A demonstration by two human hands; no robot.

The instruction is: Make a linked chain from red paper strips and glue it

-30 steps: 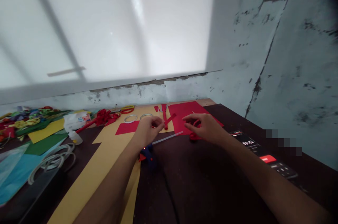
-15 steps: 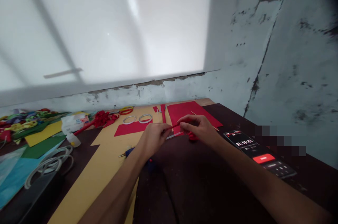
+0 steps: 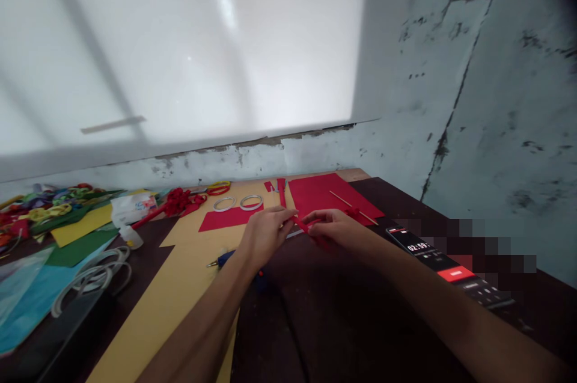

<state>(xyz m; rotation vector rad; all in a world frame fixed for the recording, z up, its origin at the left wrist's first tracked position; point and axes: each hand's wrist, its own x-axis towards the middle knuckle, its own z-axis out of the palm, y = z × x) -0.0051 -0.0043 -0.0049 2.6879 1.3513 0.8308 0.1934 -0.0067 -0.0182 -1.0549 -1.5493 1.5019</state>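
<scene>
A narrow red strip (image 3: 300,225), which looks like felt or ribbon, is stretched between my two hands over the dark table. My left hand (image 3: 267,234) pinches its left end. My right hand (image 3: 338,231) has its fingers closed on the strip's right part, and some red material hangs beneath that hand. Just behind the hands lies a large red sheet (image 3: 315,193) with a thin wooden stick (image 3: 349,205) across it. A blue glue gun (image 3: 224,259) rests beside my left wrist, partly hidden by the forearm.
Two silver tape rings (image 3: 251,202) stand by a smaller red piece (image 3: 220,220) on tan paper (image 3: 180,275). Yellow-handled scissors (image 3: 219,189), a red ribbon flower (image 3: 178,201), a small bottle (image 3: 130,237) and coiled cable (image 3: 90,275) lie left. A phone (image 3: 451,269) lies right.
My right hand has moved slightly down and right, with its fingers regripping the strip. More of the strip and of the wooden stick now shows. The view has shifted slightly.
</scene>
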